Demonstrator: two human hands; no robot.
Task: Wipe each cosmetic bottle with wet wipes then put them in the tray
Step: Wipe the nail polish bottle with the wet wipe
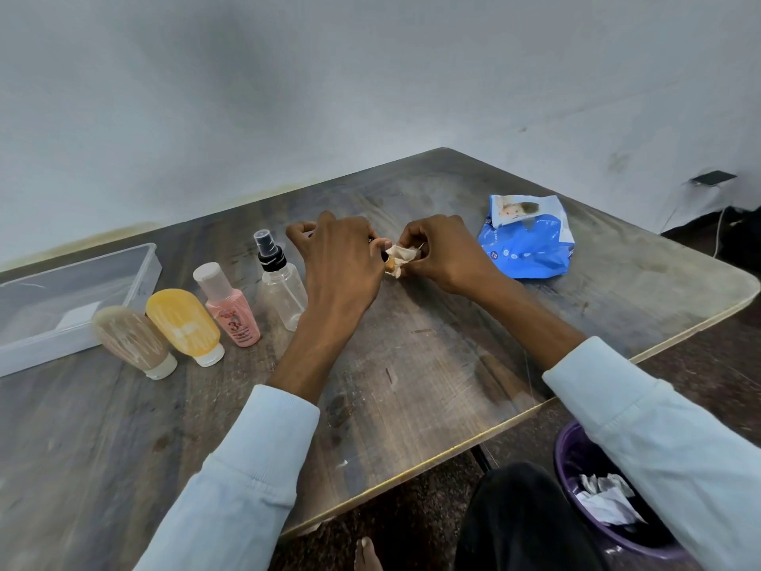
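Wooden table (432,364), frame centre: left hand (341,261) grips small bottle (389,263), right hand (444,253) fingers pinching wet wipe (401,253) around it; best rotate bottle, wiping fully.

Cosmetic bottles, wet wipe, tray.
Four bottles (197,319) stand beside the clear tray (123,261); a small bottle (390,263) is wrapped in a wipe (401,254).
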